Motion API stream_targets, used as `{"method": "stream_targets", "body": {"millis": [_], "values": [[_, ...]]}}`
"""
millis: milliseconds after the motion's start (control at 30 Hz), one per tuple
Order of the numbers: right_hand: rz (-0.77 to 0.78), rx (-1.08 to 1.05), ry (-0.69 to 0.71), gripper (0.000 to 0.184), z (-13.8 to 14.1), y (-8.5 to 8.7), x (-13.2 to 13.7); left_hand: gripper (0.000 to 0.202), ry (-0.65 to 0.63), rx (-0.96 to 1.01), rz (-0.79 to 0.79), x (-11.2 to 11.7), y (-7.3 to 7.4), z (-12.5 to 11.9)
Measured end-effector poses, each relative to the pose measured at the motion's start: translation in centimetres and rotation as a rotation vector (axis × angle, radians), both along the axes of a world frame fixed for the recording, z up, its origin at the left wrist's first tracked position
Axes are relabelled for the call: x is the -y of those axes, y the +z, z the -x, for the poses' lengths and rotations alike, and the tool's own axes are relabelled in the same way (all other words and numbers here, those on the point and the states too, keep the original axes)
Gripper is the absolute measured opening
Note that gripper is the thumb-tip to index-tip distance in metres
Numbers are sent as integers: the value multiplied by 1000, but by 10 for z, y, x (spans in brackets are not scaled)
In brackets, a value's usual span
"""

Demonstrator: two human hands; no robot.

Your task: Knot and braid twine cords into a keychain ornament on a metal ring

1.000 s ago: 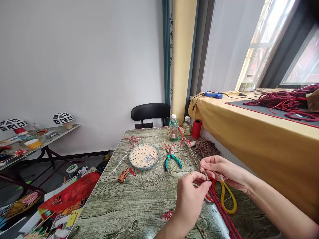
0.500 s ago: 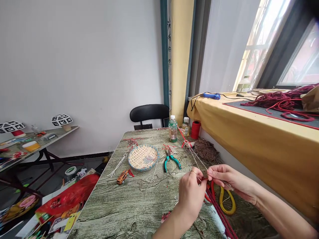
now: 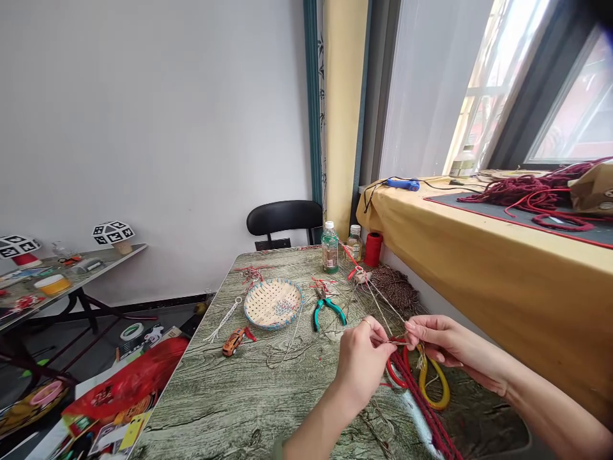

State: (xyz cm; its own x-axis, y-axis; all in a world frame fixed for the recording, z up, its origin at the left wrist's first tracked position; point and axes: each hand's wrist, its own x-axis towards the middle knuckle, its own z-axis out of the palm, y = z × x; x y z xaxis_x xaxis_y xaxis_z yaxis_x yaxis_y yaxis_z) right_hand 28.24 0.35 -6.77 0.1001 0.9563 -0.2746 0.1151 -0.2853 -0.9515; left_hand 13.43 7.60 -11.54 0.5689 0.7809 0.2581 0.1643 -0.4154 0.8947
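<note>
My left hand (image 3: 363, 360) and my right hand (image 3: 437, 338) meet above the table, both pinched on thin pale cords (image 3: 383, 306). The cords run taut from my fingers up to a knotted red-and-white bundle (image 3: 360, 275) near the bottles. A ring shows on a finger of the left hand. Below the hands lie scissors (image 3: 433, 383) with red and yellow handle loops, next to a dark red braided cord (image 3: 424, 409).
On the green wood-grain table (image 3: 249, 396) sit a woven basket (image 3: 273, 303) with beads, teal pliers (image 3: 325, 308), an orange toy car (image 3: 234, 340), two bottles (image 3: 330, 247), a red thread spool (image 3: 372, 248). A black chair (image 3: 284, 220) stands behind. A yellow-covered ledge (image 3: 479, 243) runs along the right.
Both hands have dropped a little and shifted apart, the right hand now lower and level with the left. The cords stay pinched and taut. The view has drifted slightly right.
</note>
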Motion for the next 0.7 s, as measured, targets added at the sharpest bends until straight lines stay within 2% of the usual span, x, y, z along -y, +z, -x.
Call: {"method": "stream_targets", "body": {"millis": [100,233,367,433,533,700], "values": [[-11,38,-17,40,-2,3,3,14,58,-14,-70,4,2,-7],[-48,84,-24,39,-7,12,-1,34,127,4,-180,7,15,-16],[-103,119,-10,39,-8,24,-15,19,87,67,-305,1,31,-23],[-125,141,-7,40,-8,29,-22,15,83,83,-316,-4,35,-25],[-137,184,1,41,-6,31,-28,7,78,106,-306,-11,34,-25],[-150,326,-29,41,-7,22,-32,6,79,123,-263,-18,20,-24]]}}
